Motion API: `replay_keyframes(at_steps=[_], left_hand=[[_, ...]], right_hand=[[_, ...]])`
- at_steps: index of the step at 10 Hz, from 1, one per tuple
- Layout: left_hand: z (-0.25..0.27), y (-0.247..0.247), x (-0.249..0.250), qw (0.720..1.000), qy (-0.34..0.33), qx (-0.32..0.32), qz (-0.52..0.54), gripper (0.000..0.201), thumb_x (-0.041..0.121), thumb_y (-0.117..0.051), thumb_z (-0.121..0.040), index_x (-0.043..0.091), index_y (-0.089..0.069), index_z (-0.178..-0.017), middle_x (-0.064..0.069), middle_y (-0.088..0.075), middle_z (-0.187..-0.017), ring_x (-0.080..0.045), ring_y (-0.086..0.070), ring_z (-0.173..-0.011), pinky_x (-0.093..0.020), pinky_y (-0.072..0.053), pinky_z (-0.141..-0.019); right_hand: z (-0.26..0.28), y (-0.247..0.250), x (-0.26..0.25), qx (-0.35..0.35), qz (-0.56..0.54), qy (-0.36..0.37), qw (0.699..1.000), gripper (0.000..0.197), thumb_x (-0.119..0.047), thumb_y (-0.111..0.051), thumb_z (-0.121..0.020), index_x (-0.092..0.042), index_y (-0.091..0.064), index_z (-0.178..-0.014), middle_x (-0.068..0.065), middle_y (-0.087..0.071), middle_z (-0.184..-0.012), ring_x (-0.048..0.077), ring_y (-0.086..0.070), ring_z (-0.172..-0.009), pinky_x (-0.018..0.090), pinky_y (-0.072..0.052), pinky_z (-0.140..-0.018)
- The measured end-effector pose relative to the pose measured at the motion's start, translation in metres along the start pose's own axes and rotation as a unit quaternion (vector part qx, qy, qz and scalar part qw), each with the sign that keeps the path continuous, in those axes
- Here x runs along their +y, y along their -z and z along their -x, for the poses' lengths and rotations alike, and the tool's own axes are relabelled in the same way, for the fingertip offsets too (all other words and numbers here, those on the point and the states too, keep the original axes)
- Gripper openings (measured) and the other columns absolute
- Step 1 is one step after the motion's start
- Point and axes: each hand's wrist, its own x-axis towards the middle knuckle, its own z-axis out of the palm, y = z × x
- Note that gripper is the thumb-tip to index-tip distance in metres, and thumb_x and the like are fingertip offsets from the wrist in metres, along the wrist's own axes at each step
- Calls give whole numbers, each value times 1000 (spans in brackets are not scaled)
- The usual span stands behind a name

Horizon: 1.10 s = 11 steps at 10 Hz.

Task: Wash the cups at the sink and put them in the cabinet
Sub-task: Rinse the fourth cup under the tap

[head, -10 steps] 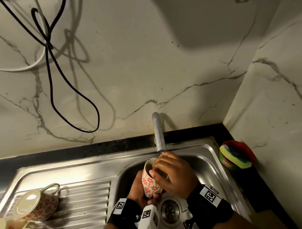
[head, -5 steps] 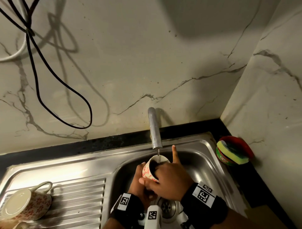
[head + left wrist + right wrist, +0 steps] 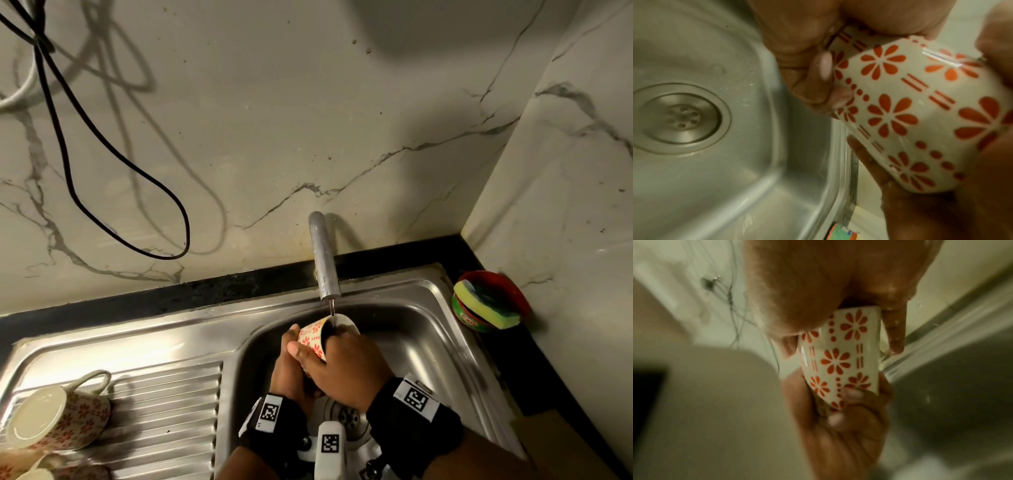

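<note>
A white cup with red flowers [image 3: 312,336] is held tilted over the sink basin [image 3: 424,342], its mouth under the tap [image 3: 324,263], from which a thin stream runs. My left hand [image 3: 290,368] grips the cup's base from below; in the left wrist view its fingers [image 3: 809,68] curl on the cup [image 3: 898,112]. My right hand [image 3: 346,363] covers the mouth, thumb on the outer wall and fingers reaching inside. In the right wrist view the cup [image 3: 838,356] sits between the right hand [image 3: 818,280] above and the left hand [image 3: 838,426] below.
Two more flowered cups [image 3: 56,418] lie on the ribbed drainboard [image 3: 164,411] at the left. A yellow-green sponge in a red dish [image 3: 488,303] sits in the right corner. The drain [image 3: 346,416] is under my wrists. Black cables [image 3: 113,164] hang on the marble wall.
The cup has tipped so its mouth faces the tap more. My right forefinger, which stuck up half a second ago, has come down to the cup's mouth.
</note>
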Motion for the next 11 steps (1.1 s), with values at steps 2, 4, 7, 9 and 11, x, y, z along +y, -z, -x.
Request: replay_keyframes(at_steps=[2,4,7,9,11], left_hand=[[14,-10,-3,994,62,-76,50,56,58,-47,-84,8,-68,-69,-11,-56,-60,-18,-47,-36,-17,-29,-36],[13,-13,3,989,-7,-59,-136,48,49,-51,-97,6,-73,-99,-16,-74,-89,-26,-71,-65,-32,-54,-51],[2,-33,72,913,-281,-42,-291,25,45,-54,-95,49,-64,-117,-9,-61,-138,-30,-56,-129,-50,-43,-110],[10,-61,75,956,-139,-14,-258,41,-7,-38,-101,-8,-42,-142,-27,-47,-145,-42,-43,-137,-41,-37,-109],[14,-57,75,913,-237,-13,-331,58,59,-42,-100,20,-54,-140,-2,-59,-135,-22,-53,-131,-24,-43,-101]], right_hand=[[21,-6,32,122,-250,17,960,71,-50,-89,-61,-35,-54,-121,-9,-50,-129,8,-50,-123,25,-50,-96],[23,-25,53,124,-345,-36,930,81,-31,-98,-56,-32,-58,-126,-10,-70,-118,11,-67,-111,39,-57,-93],[14,-23,59,143,-314,-28,938,75,-24,-94,-57,-41,-55,-119,-19,-66,-117,-6,-61,-109,7,-46,-86],[9,-22,62,131,-334,-31,933,78,-36,-94,-55,-41,-55,-122,-18,-67,-118,-7,-60,-110,14,-50,-90],[12,-23,70,139,-357,-25,923,81,-30,-95,-57,-33,-56,-127,-17,-67,-120,1,-63,-113,23,-54,-93]])
